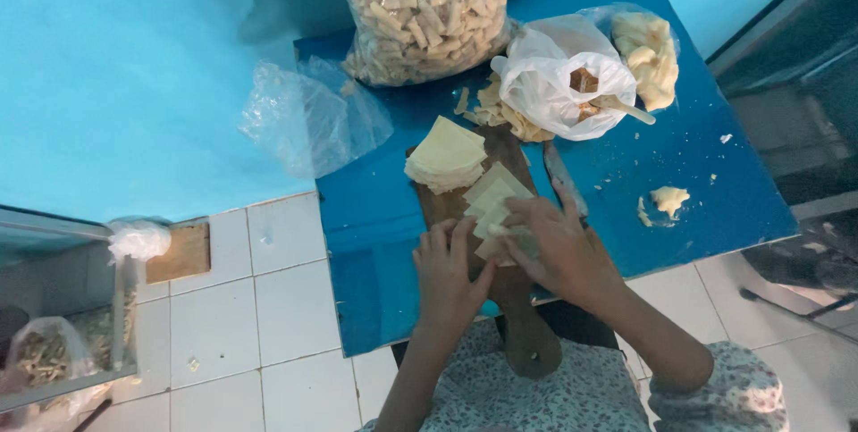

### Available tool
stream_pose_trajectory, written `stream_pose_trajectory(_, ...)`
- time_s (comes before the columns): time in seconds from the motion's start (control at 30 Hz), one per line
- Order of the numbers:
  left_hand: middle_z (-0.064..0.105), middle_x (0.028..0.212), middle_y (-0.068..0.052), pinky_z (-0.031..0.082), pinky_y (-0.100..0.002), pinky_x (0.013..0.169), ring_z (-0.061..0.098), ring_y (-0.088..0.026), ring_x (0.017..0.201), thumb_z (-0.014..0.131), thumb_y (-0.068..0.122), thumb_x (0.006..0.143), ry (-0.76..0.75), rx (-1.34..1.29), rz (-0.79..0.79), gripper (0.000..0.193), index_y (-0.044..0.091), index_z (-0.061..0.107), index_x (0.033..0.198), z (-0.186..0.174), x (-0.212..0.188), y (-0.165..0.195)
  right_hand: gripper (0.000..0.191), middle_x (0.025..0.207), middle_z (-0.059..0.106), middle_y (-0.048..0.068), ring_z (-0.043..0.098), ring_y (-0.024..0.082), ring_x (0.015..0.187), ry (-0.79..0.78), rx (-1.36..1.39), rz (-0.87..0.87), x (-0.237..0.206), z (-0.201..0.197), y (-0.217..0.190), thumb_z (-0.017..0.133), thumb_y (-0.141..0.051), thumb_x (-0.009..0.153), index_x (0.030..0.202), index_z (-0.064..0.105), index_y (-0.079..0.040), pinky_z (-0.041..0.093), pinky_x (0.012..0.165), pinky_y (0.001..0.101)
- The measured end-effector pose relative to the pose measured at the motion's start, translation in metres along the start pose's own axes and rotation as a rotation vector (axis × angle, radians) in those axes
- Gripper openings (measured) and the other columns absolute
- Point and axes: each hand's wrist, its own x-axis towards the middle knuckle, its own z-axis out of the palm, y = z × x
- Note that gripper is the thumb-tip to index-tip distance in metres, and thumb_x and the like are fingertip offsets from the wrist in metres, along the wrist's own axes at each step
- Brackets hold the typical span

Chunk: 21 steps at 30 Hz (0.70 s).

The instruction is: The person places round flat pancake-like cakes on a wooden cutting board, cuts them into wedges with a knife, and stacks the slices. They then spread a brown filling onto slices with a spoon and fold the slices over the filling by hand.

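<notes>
Head view: both hands meet just below the middle of the frame, over a row of pale square dough sheets (490, 202) laid overlapping on a brown wooden board (465, 218). The left hand (450, 273) lies palm down, fingers together and pointing toward the top of the frame, its fingertips pressed on the lowest sheet; its grip is flat and released, clasping nothing. The right hand (556, 244) comes in from the lower right with the wrist bent, fingers curled over the right end of that same sheet. It seems to pinch or fold the edge, but the fingers hide the contact, so I cannot tell whether its grip is closed on the dough. Both forearms run down to the bottom edge, where patterned sleeves and the lap are cut off.

Above the hands, on the upper part of the board, sits a stack of sheets (444, 157). The board's rounded handle hangs over the near edge of the blue table (375, 244). A knife (563, 184) lies just right of the board, partly covered by the right hand. Farther up the frame stand a white plastic bag (550, 75) with a pale handle sticking out, a clear bag of yellowish lumps (645, 48), and a large clear bag of small rolled pieces (420, 8) whose top is cut off. An empty crumpled clear bag (308, 115) hangs at the table's left edge. A dough scrap (668, 200) lies at centre right. White floor tiles (268, 325) fill the lower left.
</notes>
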Motion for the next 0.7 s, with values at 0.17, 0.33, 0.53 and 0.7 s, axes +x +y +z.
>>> stream_pose_trajectory(0.17,0.053,0.126,-0.013,0.039,-0.051,0.094,0.051,-0.035,0.119,0.085,0.028,0.080,0.060,-0.032,0.034,0.067,0.012,0.055,0.138,-0.005,0.002,0.005,0.069,0.103,0.074,0.010,0.072,0.021,0.104,0.050,0.774,0.409,0.009,-0.013,0.012,0.075,-0.009,0.086,0.144,0.038,-0.010,0.057,0.091,0.0349)
stream_pose_trajectory(0.33,0.056,0.128,-0.015,0.041,-0.049,0.102,0.053,-0.035,0.124,0.082,0.023,0.087,0.086,-0.248,0.128,0.053,0.008,0.063,0.134,-0.014,0.007,0.013,0.074,0.099,0.077,0.013,0.073,0.018,0.100,-0.186,1.121,0.676,0.014,-0.030,0.005,0.073,-0.008,0.085,0.150,0.037,-0.013,0.055,0.088,0.0353)
stream_pose_trajectory(0.53,0.064,0.120,-0.011,0.052,-0.041,0.096,0.064,-0.030,0.118,0.082,0.018,0.086,0.096,-0.573,0.075,0.027,0.006,0.067,0.105,-0.018,0.017,0.017,0.077,0.101,0.080,0.012,0.075,0.018,0.099,-0.356,1.136,0.684,0.018,-0.039,-0.005,0.072,-0.011,0.086,0.152,0.034,-0.017,0.056,0.089,0.0374)
stream_pose_trajectory(0.7,0.064,0.121,-0.010,0.052,-0.039,0.098,0.065,-0.026,0.118,0.080,0.023,0.090,0.061,-0.732,0.003,0.028,0.006,0.065,0.107,-0.014,0.021,0.015,0.081,0.109,0.075,0.014,0.073,0.016,0.105,-0.454,0.979,0.576,0.035,-0.055,-0.014,0.072,-0.009,0.088,0.155,0.029,-0.020,0.056,0.095,0.0374)
